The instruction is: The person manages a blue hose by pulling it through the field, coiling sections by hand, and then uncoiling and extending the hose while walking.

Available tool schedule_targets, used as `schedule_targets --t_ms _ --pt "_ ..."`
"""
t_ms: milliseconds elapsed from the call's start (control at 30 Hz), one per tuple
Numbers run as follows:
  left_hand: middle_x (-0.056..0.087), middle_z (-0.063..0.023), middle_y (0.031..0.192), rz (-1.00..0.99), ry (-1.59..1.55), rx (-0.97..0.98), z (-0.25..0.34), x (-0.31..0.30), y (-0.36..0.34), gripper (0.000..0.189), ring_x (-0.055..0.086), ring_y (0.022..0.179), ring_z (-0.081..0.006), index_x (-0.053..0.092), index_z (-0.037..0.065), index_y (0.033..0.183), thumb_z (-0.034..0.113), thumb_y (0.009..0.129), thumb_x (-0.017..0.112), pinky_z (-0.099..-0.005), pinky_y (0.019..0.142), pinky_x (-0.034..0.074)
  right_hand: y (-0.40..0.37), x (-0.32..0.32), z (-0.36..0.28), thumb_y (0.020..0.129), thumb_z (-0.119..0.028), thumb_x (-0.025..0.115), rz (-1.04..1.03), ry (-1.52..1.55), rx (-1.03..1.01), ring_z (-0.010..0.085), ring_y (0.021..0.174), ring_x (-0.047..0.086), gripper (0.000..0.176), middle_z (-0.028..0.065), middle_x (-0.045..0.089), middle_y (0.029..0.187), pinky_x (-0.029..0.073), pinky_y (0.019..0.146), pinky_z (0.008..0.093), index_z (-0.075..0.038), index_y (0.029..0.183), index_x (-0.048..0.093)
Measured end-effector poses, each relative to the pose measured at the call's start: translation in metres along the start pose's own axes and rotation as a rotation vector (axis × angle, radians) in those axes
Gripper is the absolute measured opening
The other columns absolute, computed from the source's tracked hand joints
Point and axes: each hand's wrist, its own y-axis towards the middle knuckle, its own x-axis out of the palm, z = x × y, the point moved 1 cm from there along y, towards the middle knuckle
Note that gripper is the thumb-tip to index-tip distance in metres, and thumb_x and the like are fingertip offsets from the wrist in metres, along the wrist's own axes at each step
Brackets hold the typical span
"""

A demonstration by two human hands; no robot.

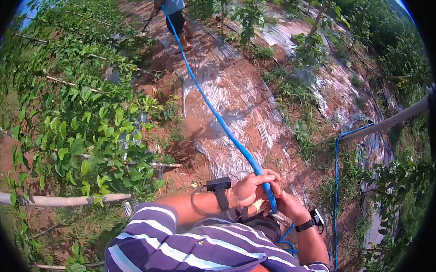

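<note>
Left hand (244, 190) and right hand (291, 206), lower centre, have fingers closed round the hose (238, 144); a pull from the person (175, 1), top, could slip it free.

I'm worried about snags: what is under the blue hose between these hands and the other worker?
Beneath the blue hose are wrinkled silvery sheeting and reddish soil. The narrow strip of ground directly behind the hose is covered, so it cannot be seen.
</note>
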Motion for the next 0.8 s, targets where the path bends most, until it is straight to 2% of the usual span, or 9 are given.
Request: schedule_targets --t_ms 67,133,233,333,400,467,633,733,800 --pt "0.067 -0.0157 0.092 0.065 -0.106 0.085 0.022 0.000 -0.011 0.025 0.065 0.098 -0.0341 0.053 0.000 0.117 0.017 0.100 0.048 -0.0466 0.095 0.049 -0.023 -0.016 0.029 0.101 -0.041 0.049 -0.103 -0.141 -0.032 0.0231 0.104 0.060 0.052 0.0112 0.064 0.109 0.046 0.095 0.0343 0.006 0.123 0.056" --pt "0.067 -0.0148 0.092 0.141 -0.112 0.138 0.030 -0.009 -0.024 0.024 0.065 0.097 -0.0348 0.053 0.001 0.118 0.016 0.099 0.047 -0.0487 0.096 0.049 -0.034 -0.016 0.041 0.094 -0.038 0.064 -0.010 -0.359 0.046 0.0199 0.098 0.061 0.044 0.0090 0.065 0.103 0.048 0.088 0.0349 0.001 0.116 0.062" --pt "0.066 -0.0138 0.093 0.173 -0.137 0.267 0.043 -0.012 -0.043 0.023 0.066 0.096 -0.0349 0.054 0.002 0.118 0.014 0.098 0.047 -0.0495 0.095 0.050 -0.031 -0.029 0.056 0.081 -0.015 0.078 0.115 -0.677 0.246 0.0115 0.094 0.060 0.032 0.0004 0.067 0.097 0.047 0.087 0.0293 -0.005 0.109 0.067" --pt "0.067 -0.0129 0.093 0.179 -0.132 0.344 0.058 -0.017 -0.055 0.022 0.066 0.096 -0.0346 0.054 0.003 0.116 0.013 0.098 0.048 -0.0496 0.095 0.050 -0.018 -0.101 0.111 0.082 -0.014 0.075 0.179 -0.798 0.377 0.0112 0.088 0.061 0.025 0.0004 0.068 0.093 0.048 0.084 0.0293 -0.004 0.104 0.069" --pt "0.067 -0.0125 0.093 0.216 -0.134 0.337 0.062 -0.026 -0.058 0.020 0.066 0.096 -0.0344 0.055 0.003 0.114 0.012 0.098 0.048 -0.0498 0.093 0.051 -0.026 -0.117 0.122 0.080 -0.020 0.077 0.236 -0.794 0.271 0.0109 0.081 0.062 0.022 0.0008 0.069 0.084 0.049 0.077 0.0287 -0.002 0.093 0.072" --pt "0.067 -0.0165 0.093 0.328 -0.074 0.320 0.067 -0.038 -0.059 0.017 0.068 0.093 -0.0333 0.055 0.001 0.109 0.010 0.096 0.050 -0.0486 0.090 0.054 -0.034 -0.096 0.102 0.078 -0.026 0.078 0.570 -1.028 0.527 0.0109 0.076 0.061 0.026 0.0010 0.068 0.077 0.049 0.071 0.0303 -0.002 0.084 0.072" --pt "0.067 -0.0170 0.100 0.415 -0.087 0.133 0.068 -0.086 -0.059 0.018 0.067 0.101 -0.0348 0.056 0.001 0.109 0.013 0.098 0.048 -0.0497 0.093 0.052 -0.074 -0.069 0.107 0.078 -0.024 0.077 0.624 -0.934 0.422 0.0084 0.064 0.052 0.021 -0.0019 0.058 0.065 0.045 0.060 0.0297 -0.005 0.080 0.072" --pt "0.067 -0.0165 0.107 0.441 0.160 -0.083 0.065 -0.132 -0.057 0.022 0.067 0.103 -0.0314 0.057 0.002 0.112 0.018 0.098 0.051 -0.0445 0.089 0.054 -0.095 -0.092 0.137 0.079 -0.025 0.077 0.635 -0.922 0.467 0.0080 0.058 0.048 0.024 -0.0008 0.055 0.059 0.042 0.053 0.0311 -0.003 0.079 0.068" --pt "0.067 -0.0166 0.108 0.507 0.440 -0.284 0.084 -0.135 -0.058 0.025 0.069 0.100 -0.0298 0.057 0.003 0.115 0.021 0.098 0.052 -0.0427 0.087 0.056 -0.106 -0.091 0.149 0.079 -0.027 0.077 0.686 -0.828 0.279 0.0066 0.058 0.047 0.025 -0.0021 0.053 0.059 0.042 0.052 0.0301 -0.003 0.078 0.068"
